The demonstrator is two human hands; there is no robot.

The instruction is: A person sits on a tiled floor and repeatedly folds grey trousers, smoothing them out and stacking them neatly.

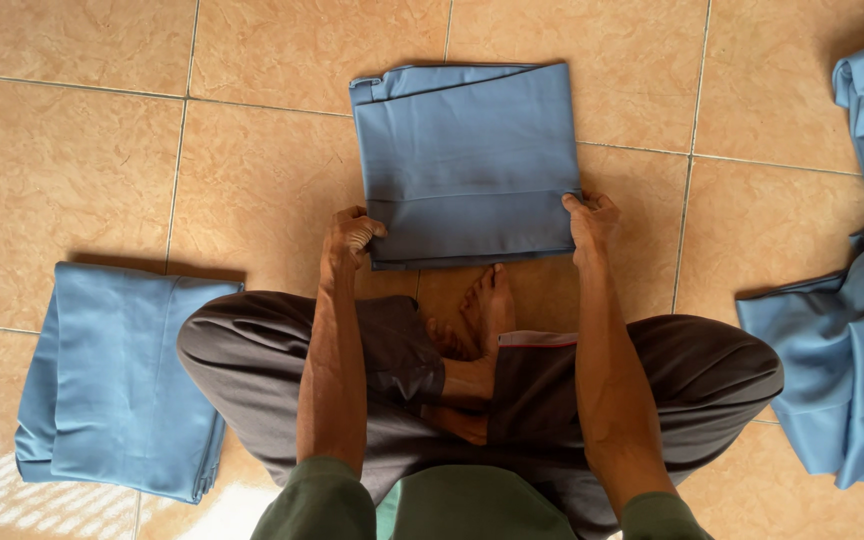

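Cloth (pixel 467 160), folded and blue, lies on the floor (pixel 82 130) just beyond both hands. Left hand (pixel 350 238) pinches its near left corner; right hand (pixel 590 222) pinches its near right edge. A folded stack (pixel 117 375) lies outside the left arm, loose blue garments (pixel 847 340) outside the right.

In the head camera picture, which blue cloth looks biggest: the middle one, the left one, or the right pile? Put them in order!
1. Left stack and middle cloth look alike, so no ranking.
2. Right pile looks smallest, but the picture's edge cuts it off, so that's unsure.
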